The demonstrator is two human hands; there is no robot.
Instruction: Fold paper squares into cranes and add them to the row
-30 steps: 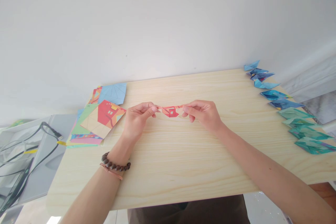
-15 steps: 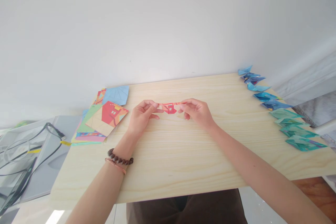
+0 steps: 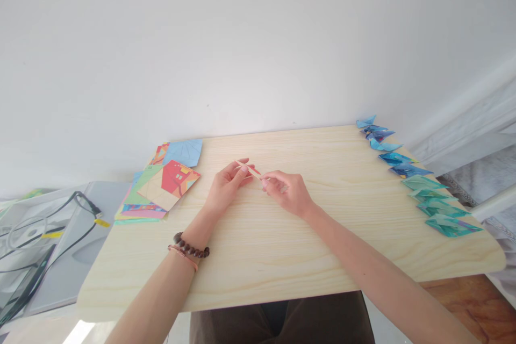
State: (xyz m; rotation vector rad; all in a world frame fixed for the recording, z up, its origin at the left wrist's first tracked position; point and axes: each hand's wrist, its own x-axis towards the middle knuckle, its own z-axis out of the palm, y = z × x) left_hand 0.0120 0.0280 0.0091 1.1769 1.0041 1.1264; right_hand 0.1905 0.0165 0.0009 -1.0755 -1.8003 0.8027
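A small piece of folded paper (image 3: 253,171), pale with some red showing, is held above the middle of the table. My left hand (image 3: 228,181) grips its left end between thumb and fingers. At the lower right end, the thumb and forefinger of my right hand (image 3: 288,191) pinch the paper. It tilts, its left end higher, and is seen nearly edge-on. My fingers cover part of it.
On the table's left lies a stack of coloured paper sheets (image 3: 174,183). Several folded blue and green paper boats (image 3: 415,172) line the right edge of the wooden table (image 3: 262,258). A grey box with cables (image 3: 60,236) sits beyond the left edge.
The folded paper has turned from level, with its red patterned face showing, to slanted and nearly edge-on. My right hand has moved left and slightly down. The view has shifted a little.
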